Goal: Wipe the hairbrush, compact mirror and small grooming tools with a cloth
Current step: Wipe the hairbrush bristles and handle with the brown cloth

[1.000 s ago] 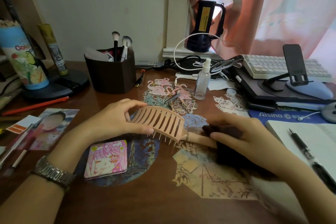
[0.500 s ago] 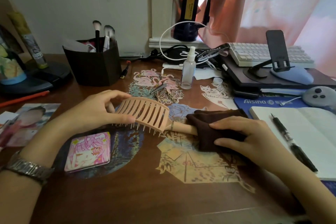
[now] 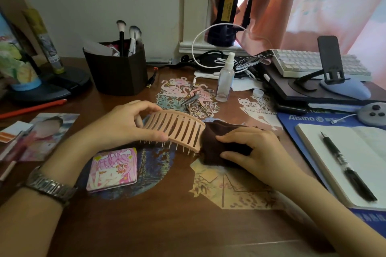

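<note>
Nearest me, the pink compact mirror (image 3: 112, 169) lies flat on the desk (image 3: 167, 225). Just beyond it my left hand (image 3: 123, 126) pinches the head of the peach hairbrush (image 3: 175, 129), bristles down, above the desk. My right hand (image 3: 252, 150) curls round the brown cloth (image 3: 215, 142), wrapped over the brush handle. Metal grooming tools (image 3: 191, 100) lie farther back. Right: blue mat (image 3: 302, 120) reading "Aisino". Beyond: spray bottle (image 3: 225, 79); dark holder (image 3: 118, 71) containing makeup brushes (image 3: 125, 35). A strap (image 3: 253, 60) reads "YOUNG'S CHOICE".
</note>
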A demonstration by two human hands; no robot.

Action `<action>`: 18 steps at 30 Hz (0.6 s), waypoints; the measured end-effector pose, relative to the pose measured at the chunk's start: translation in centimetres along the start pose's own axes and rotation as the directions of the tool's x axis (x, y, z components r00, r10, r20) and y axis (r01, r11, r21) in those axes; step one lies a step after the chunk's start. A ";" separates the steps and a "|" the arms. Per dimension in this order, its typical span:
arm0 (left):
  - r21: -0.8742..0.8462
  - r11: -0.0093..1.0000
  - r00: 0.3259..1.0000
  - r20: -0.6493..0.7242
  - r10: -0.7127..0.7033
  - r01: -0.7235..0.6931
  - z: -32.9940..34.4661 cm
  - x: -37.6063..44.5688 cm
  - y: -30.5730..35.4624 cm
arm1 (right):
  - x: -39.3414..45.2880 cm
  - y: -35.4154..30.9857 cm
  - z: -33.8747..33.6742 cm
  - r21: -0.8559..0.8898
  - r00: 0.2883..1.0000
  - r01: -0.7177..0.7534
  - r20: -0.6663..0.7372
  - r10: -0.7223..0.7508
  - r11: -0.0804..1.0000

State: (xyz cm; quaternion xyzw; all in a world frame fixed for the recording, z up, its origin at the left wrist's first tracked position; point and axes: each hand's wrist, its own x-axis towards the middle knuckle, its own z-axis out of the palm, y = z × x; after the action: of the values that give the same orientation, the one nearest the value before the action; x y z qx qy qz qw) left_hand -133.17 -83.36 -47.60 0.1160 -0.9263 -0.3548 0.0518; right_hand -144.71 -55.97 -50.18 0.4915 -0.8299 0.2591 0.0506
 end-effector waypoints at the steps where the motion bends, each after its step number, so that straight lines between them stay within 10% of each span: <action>1: 0.007 1.000 1.000 -0.002 0.008 -0.008 0.0 0.1 -0.1 | 0.3 -0.2 0.1 -0.006 1.000 0.001 0.009 -0.001 1.000; 18: 0.064 0.997 0.999 0.014 0.049 -0.050 0.4 0.4 -0.6 | -0.7 1.1 -0.4 0.018 1.000 0.026 -0.008 -0.026 1.000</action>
State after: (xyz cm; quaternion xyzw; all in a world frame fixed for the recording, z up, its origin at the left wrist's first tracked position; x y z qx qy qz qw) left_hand -133.56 -83.62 -48.28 0.0924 -0.9401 -0.3242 0.0511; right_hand -145.35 -54.86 -50.49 0.5015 -0.8209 0.2681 0.0527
